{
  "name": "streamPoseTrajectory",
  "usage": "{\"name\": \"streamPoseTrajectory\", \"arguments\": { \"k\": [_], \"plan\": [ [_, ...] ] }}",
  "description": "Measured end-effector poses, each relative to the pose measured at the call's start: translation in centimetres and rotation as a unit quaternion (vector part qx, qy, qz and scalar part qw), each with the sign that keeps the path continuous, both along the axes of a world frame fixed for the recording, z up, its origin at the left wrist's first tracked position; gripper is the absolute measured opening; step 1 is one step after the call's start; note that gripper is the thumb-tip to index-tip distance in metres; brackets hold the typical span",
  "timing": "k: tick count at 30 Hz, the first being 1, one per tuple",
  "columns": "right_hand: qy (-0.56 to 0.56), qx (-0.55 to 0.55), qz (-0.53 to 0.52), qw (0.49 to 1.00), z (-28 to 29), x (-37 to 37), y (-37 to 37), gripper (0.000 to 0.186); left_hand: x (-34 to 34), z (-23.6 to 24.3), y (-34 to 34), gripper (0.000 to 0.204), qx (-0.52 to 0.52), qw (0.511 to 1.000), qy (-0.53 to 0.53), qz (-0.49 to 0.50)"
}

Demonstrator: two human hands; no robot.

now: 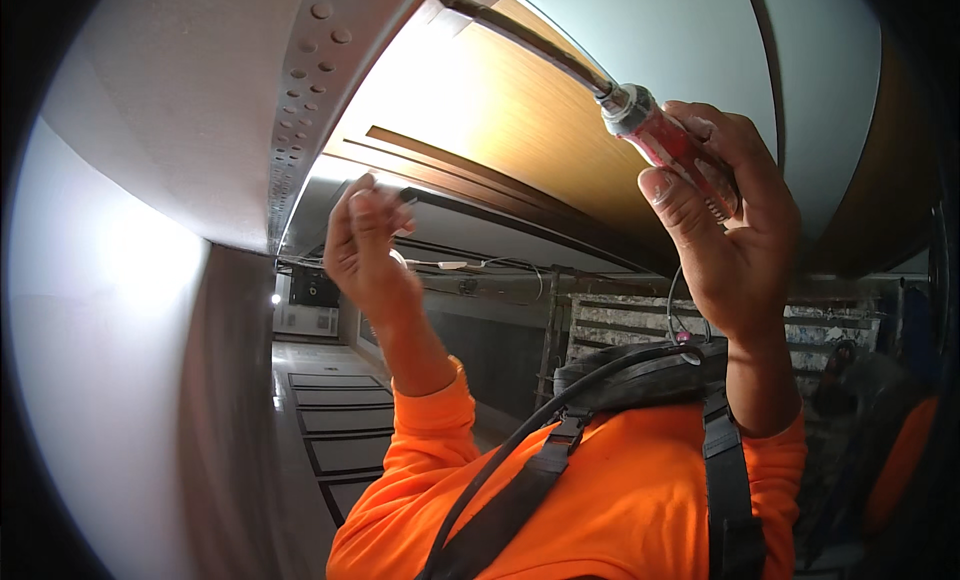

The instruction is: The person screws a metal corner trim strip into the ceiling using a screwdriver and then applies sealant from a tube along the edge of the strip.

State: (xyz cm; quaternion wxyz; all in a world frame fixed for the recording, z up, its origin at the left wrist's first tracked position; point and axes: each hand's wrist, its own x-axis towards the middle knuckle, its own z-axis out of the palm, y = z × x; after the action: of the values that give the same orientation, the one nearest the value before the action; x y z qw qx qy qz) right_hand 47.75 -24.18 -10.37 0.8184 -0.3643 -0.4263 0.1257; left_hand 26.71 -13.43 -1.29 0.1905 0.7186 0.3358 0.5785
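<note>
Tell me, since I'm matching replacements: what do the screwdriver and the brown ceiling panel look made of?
Screwdriver: the handle in the right hand looks like clear red plastic, glossy; the shaft looks like dull grey metal. Brown ceiling panel: wood or wood-look laminate, judging by fine grain lines and a smooth sheen; which one can't be told.

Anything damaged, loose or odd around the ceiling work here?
Loose wires hang in the gap under the wooden ceiling panel. The right hand holds a red-handled screwdriver; the left hand pinches something small. No visible damage.

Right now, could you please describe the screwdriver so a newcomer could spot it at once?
Look up at the wood-panelled ceiling. The right hand holds the screwdriver against it: a clear red handle and long dark shaft, the only tool there.
</note>
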Motion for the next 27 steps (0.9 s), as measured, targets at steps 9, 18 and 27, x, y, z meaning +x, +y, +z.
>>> {"name": "streamPoseTrajectory", "arguments": {
  "k": [9, 18, 27],
  "plan": [
    [-0.031, 0.031, 0.032, 0.999, 0.5, 0.7, 0.4, 0.030, 10.2, 3.4, -4.7, 0.039, 0.043, 0.974, 0.032, -0.218],
    [-0.078, 0.032, 0.011, 0.996, 0.8, 1.9, -0.1, 0.031, 11.4, 3.2, -4.7, 0.025, 0.029, 0.974, -0.046, -0.222],
    [-0.071, 0.016, 0.027, 0.997, 1.4, 1.8, -0.3, 0.030, 11.3, 3.0, -4.2, 0.021, 0.026, 0.968, -0.084, -0.236]
  ]
}}
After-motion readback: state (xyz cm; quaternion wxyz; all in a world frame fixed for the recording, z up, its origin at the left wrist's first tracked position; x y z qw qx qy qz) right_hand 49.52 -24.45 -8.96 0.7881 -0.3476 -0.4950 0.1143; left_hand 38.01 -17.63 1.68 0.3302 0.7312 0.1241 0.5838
